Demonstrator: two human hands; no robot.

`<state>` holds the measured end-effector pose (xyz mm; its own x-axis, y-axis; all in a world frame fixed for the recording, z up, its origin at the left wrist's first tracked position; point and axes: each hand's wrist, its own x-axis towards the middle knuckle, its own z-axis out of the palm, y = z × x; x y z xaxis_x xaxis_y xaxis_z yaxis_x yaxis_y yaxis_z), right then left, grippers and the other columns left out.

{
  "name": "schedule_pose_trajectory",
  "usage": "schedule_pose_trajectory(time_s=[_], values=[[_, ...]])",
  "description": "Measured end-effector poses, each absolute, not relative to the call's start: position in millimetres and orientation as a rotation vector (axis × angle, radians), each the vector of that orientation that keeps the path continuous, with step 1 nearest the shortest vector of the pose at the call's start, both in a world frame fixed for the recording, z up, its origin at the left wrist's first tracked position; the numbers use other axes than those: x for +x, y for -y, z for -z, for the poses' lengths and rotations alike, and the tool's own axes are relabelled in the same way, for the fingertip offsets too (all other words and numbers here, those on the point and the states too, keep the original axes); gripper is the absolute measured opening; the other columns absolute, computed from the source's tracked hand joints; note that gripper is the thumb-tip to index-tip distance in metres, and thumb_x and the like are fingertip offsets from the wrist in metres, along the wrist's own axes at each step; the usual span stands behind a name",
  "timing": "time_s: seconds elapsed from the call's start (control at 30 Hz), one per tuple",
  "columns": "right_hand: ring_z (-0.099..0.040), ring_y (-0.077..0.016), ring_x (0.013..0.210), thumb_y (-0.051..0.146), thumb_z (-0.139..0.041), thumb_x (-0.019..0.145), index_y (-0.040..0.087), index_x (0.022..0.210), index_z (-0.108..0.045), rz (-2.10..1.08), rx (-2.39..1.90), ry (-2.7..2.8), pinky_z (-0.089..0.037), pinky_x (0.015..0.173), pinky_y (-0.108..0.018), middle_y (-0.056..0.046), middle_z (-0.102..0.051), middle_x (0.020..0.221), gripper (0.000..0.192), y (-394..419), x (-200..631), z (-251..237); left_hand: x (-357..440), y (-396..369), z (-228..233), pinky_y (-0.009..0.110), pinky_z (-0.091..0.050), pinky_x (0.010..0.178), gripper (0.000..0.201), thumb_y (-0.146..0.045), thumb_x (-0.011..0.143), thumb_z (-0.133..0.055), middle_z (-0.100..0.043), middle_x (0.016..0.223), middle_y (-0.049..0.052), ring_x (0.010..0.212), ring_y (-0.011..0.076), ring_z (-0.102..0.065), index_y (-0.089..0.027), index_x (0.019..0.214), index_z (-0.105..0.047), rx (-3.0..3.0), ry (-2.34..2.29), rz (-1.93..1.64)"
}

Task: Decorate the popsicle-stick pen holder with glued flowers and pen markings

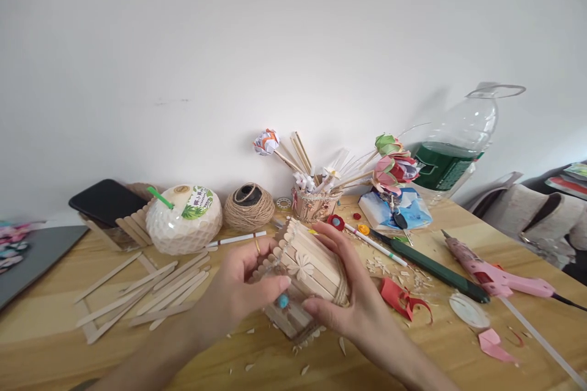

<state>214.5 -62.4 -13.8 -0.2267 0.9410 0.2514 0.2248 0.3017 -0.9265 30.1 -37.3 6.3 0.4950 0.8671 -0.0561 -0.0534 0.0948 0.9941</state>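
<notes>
Head view: both my hands, left [238, 287] and right [355, 299], grip closed on pale popsicle-stick wooden container [308, 269] above light wooden worktop [55, 330].

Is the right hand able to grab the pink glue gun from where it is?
Probably yes. The glue gun lies in the open on the table, on the right hand's side, with nothing on top of it. But that hand holds the stick holder, so it would have to let go first.

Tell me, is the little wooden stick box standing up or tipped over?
Tipped: both hands hold the wooden craft-stick box slanted on its side.
</notes>
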Motion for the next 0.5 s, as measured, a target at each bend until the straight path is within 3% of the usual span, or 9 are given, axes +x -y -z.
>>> schedule_pose_trajectory(time_s=[0.2, 0.5], values=[[-0.033, -0.0246, 0.127, 0.026, -0.065, 0.071, 0.026, 0.128, -0.029, -0.944, -1.079, 1.693, -0.028, 0.106, -0.048, -0.009, -0.036, 0.134, 0.068, 63.9, 214.2, 15.4, 30.5, 33.4, -6.0, 0.018, -0.031, 0.041, 0.020, -0.034, 0.068, -0.060, -0.045, 0.054, -0.005, 0.047, 0.0077, -0.038, -0.015, 0.068, -0.054, 1.339, -0.931, -0.691], [-0.038, -0.0271, 0.124, 0.024, -0.066, 0.071, 0.026, 0.128, -0.030, -0.836, -1.081, 1.764, -0.032, 0.104, -0.049, -0.010, -0.040, 0.132, 0.067, 63.0, 215.9, 19.9, 32.4, 33.7, -6.9, 0.019, -0.033, 0.041, 0.025, -0.040, 0.066, -0.058, -0.045, 0.053, -0.003, 0.047, 0.0091, -0.040, -0.016, 0.062, -0.053, 1.354, -0.990, -0.666]])
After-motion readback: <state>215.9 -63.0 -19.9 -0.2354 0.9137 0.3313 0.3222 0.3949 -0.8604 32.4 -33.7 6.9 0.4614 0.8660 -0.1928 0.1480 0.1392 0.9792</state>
